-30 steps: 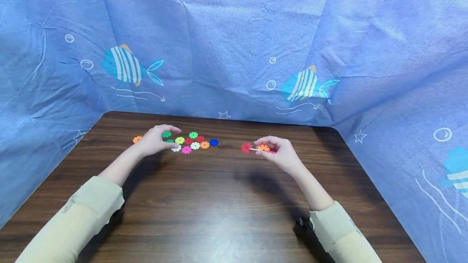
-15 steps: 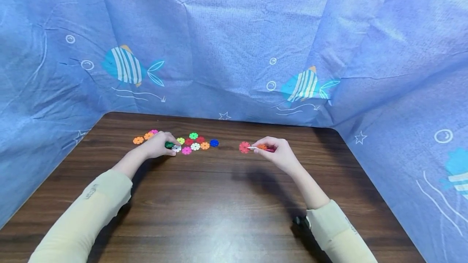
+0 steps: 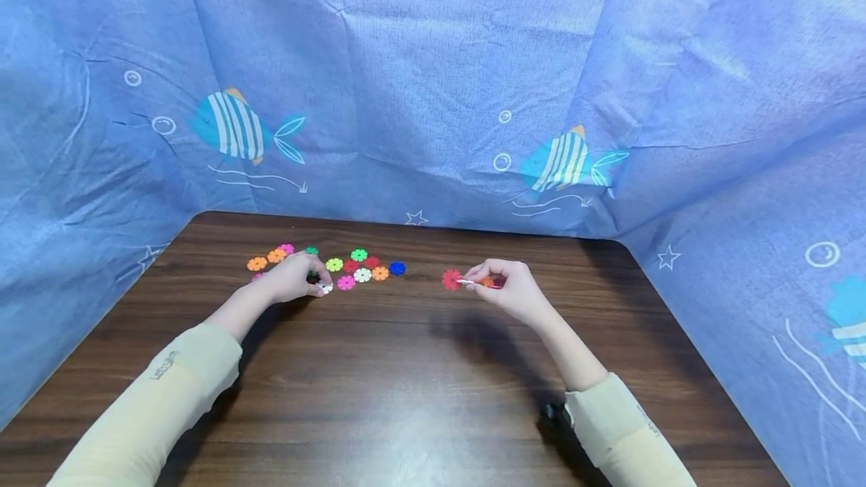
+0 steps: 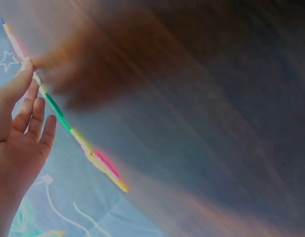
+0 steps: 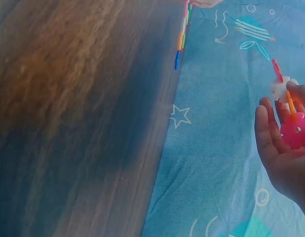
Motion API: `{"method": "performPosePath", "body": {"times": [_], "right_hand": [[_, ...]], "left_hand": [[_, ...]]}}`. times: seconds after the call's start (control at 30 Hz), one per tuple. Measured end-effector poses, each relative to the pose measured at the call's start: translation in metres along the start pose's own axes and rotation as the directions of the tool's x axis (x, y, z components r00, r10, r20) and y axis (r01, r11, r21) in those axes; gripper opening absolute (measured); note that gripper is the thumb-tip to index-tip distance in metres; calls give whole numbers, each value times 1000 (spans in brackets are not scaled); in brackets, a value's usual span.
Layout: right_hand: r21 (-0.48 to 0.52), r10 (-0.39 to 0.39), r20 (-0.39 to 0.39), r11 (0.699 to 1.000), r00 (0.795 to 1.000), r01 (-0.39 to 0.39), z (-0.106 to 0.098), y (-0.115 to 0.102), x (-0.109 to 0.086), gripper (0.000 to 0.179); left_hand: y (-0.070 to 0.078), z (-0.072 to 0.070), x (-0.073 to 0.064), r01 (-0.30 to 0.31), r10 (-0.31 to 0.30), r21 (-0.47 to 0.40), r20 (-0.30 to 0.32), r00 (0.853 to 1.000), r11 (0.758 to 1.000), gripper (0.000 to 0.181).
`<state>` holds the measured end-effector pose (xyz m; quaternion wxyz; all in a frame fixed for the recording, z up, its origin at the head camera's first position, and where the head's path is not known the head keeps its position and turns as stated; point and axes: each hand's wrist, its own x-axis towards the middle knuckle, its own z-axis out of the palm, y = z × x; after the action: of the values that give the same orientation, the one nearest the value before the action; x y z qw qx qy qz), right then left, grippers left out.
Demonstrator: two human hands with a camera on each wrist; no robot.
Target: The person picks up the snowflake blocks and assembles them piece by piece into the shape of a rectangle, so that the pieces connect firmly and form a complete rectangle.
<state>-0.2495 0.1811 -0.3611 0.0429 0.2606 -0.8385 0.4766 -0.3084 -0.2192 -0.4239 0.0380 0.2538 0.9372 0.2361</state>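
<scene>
My left hand point(image 3: 292, 279) reaches to the far left part of the table. Its thumb and index finger pinch the edge of a white snowflake disc point(image 3: 326, 288), at the near side of a group of coloured discs. My right hand point(image 3: 513, 290) is raised at the right and grips a chain of slotted-together snowflake discs. At the chain's left end is a red disc point(image 3: 451, 279), then a white disc point(image 5: 279, 90). An orange disc point(image 5: 290, 101) and a pink disc point(image 5: 296, 130) follow, partly covered by the fingers.
Loose discs lie flat between the hands: yellow point(image 3: 334, 264), green point(image 3: 359, 255), magenta point(image 3: 346, 282) and blue point(image 3: 397, 268). Orange discs point(image 3: 257, 264) lie left of the left hand. Blue fish-print cloth point(image 3: 433, 96) hangs behind the brown table point(image 3: 406, 367).
My left hand has come down to the discs, closed its fingers on the white disc and drawn it slightly nearer. My right hand has barely moved, its disc chain turning slightly.
</scene>
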Motion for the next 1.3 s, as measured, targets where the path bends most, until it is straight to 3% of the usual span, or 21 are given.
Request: {"method": "performPosePath", "body": {"times": [0.1,0.3,0.47,0.7,0.93,1.2,1.3], "right_hand": [[-56,-29,9,998,1000,29,2,12,1,4],[-121,-71,2,990,997,71,1,12,0,11],[-122,-73,4,990,997,73,0,10,1,18],[-149,-36,5,988,999,36,-1,-1,2,15],[-133,-73,30,988,997,77,-2,-37,-3,15],[-78,-47,52,996,998,51,3,-17,3,14],[-60,-76,65,995,995,80,4,-16,3,15]], "left_hand": [[1,1,0,20,-20,-22,7,1000,1000,18],[5,2,2,25,-26,-43,-16,1000,999,17],[13,0,0,36,-38,-59,-41,998,998,13],[28,-8,-3,41,-53,-93,-124,991,995,12],[47,-18,-11,63,-97,-165,-209,973,984,9],[84,-18,-16,18,-87,-207,-329,940,978,10],[98,-17,-19,-14,-72,-231,-361,930,973,10]]}}
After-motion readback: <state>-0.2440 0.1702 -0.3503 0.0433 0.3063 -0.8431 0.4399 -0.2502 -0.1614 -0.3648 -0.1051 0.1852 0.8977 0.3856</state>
